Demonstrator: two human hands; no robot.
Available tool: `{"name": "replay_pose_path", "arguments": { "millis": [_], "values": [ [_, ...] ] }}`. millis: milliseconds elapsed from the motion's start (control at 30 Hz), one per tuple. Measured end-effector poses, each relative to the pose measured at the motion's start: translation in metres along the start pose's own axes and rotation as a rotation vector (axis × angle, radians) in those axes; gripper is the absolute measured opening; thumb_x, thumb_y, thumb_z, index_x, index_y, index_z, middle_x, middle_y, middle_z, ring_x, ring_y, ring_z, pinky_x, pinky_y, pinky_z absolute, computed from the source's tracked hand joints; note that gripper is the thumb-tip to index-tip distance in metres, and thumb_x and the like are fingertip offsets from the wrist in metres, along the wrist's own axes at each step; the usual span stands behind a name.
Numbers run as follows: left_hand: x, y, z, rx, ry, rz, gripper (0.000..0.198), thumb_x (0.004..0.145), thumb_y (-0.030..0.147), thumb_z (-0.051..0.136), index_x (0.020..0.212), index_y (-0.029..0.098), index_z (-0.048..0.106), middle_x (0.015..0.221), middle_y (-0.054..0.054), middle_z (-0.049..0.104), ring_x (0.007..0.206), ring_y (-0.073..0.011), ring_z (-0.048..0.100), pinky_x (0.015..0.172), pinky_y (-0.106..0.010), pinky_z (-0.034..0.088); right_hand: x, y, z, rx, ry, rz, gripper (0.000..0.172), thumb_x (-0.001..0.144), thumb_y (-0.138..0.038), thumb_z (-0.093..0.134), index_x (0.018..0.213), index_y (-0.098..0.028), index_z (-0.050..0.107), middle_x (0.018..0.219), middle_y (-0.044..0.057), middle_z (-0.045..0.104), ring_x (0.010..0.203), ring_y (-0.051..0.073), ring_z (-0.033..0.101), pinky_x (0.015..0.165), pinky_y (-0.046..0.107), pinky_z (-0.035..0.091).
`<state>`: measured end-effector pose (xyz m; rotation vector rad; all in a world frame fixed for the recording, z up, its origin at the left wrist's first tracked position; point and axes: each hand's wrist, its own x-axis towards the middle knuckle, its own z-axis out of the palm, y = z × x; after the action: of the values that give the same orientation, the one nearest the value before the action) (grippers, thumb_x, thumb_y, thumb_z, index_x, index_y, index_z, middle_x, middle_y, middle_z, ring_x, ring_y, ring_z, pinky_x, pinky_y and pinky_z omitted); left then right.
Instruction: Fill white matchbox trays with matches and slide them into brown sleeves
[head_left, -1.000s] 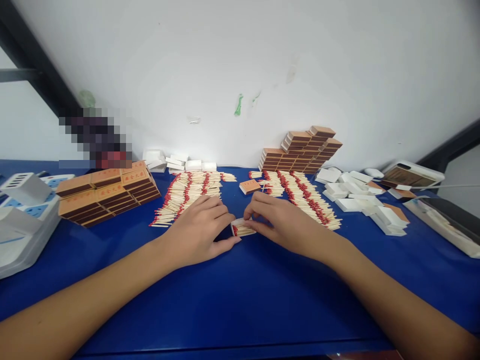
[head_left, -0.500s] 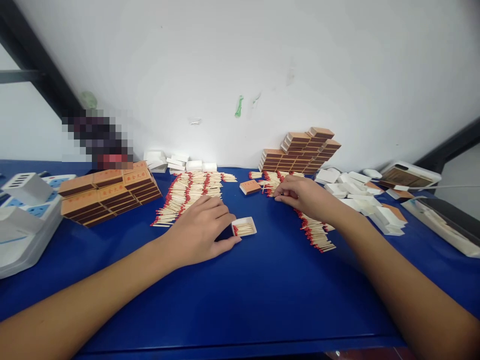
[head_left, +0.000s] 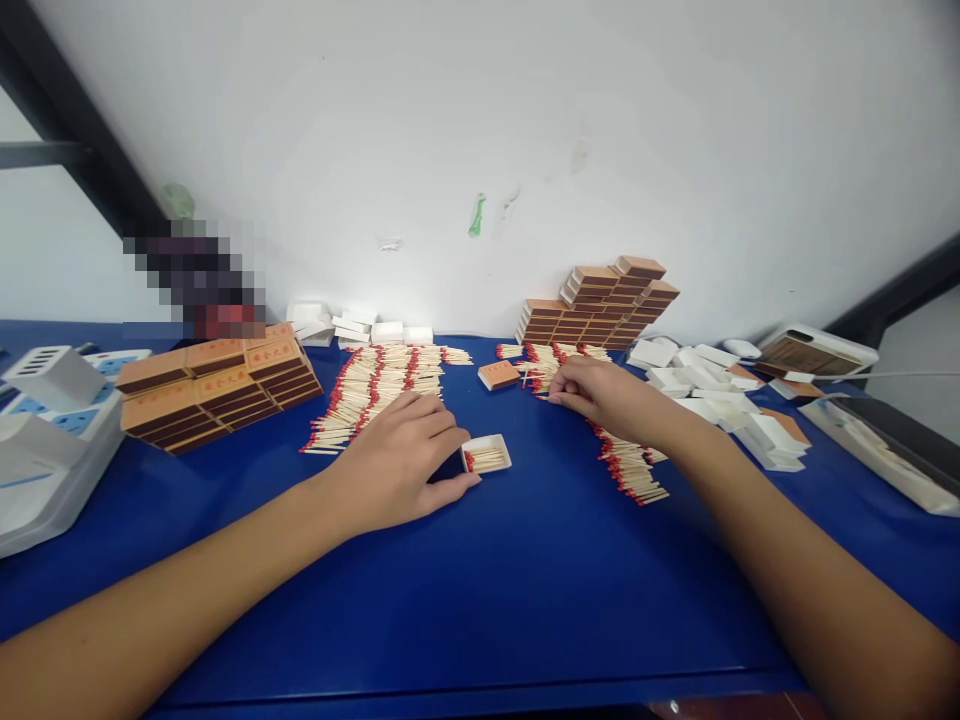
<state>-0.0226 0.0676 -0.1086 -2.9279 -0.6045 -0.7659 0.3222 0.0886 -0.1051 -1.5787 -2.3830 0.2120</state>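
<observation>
A pale grey-white wall [head_left: 720, 130] rises behind the blue surface [head_left: 480, 600], whose back edge runs along its foot. The wall carries a narrow green mark [head_left: 476, 215], a small whitish scuff [head_left: 391, 245] to its left, a faint smudge [head_left: 580, 150] to its right and a green patch [head_left: 178, 200] farther left. A dark post [head_left: 71, 125] slants down on the left, joined by a thin crossbar [head_left: 41, 154]; another dark bar [head_left: 911, 280] slants on the right. Light is soft, brightening the lower middle of the wall and laying a dull sheen on the surface.
</observation>
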Motion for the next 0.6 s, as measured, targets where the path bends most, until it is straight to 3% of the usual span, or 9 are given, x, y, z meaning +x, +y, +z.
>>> {"name": "replay_pose_path", "arguments": {
  "millis": [133,267,400,600],
  "values": [
    [0.0,0.0,0.001,0.002,0.009,0.001,0.031,0.104,0.042,0.066,0.113,0.014,0.077,0.094,-0.009,0.074,0.095,-0.0249,0.066,0.089,-0.04,0.053,-0.002,-0.021,-0.007,0.027,0.008,-0.018,0.021,0.104,-0.035,0.058,0.088,-0.023,0.063,0.092,0.007,0.067,0.083,0.023,0.059,0.071,0.034,0.043],
    [0.0,0.0,0.002,0.003,0.007,-0.001,0.031,0.103,0.043,0.066,0.111,0.015,0.077,0.094,-0.008,0.073,0.095,-0.025,0.065,0.089,-0.041,0.053,-0.01,-0.069,-0.011,0.112,0.006,-0.107,0.02,0.107,-0.036,0.057,0.095,-0.023,0.065,0.093,0.006,0.067,0.082,0.02,0.061,0.07,0.032,0.044],
    [0.001,0.0,0.001,0.01,-0.001,-0.004,0.03,0.104,0.043,0.066,0.106,0.015,0.076,0.093,-0.007,0.073,0.093,-0.0245,0.064,0.089,-0.041,0.052,-0.018,-0.109,0.001,0.113,-0.041,-0.202,0.011,0.108,-0.027,0.056,0.101,-0.023,0.064,0.106,0.006,0.068,0.081,0.017,0.065,0.069,0.031,0.046],
    [0.002,0.001,0.001,0.017,-0.002,-0.004,0.03,0.104,0.043,0.065,0.104,0.015,0.076,0.094,-0.007,0.073,0.094,-0.0249,0.064,0.09,-0.041,0.052,-0.018,-0.115,0.01,0.118,-0.045,-0.213,0.012,0.108,-0.028,0.057,0.101,-0.022,0.064,0.106,0.006,0.067,0.081,0.017,0.065,0.069,0.031,0.048]
  ]
}}
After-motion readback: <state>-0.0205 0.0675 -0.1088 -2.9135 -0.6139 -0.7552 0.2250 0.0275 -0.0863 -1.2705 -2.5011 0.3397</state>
